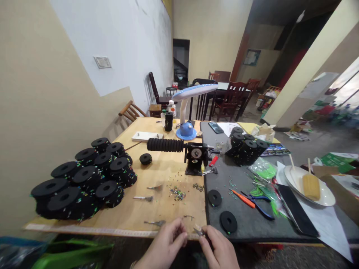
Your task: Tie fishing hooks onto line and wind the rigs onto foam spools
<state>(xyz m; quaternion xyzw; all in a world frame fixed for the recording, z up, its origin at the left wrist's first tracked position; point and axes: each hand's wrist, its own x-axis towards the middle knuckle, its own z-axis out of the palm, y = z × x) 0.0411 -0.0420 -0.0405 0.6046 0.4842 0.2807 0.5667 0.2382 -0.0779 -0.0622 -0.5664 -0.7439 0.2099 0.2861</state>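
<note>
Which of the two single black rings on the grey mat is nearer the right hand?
The front ring, by the front edge of the grey mat, is nearer the right hand; the other ring lies farther back, toward the black machine.

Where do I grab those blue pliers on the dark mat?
Probably mid-handle, from above and the near right side. The pliers seem to lie flat, with their blue handles spread rightward and the other end pointing left, away from you.

Left grip (171, 239) loosely curled, right grip (217, 246) pinched, both close together.
</note>
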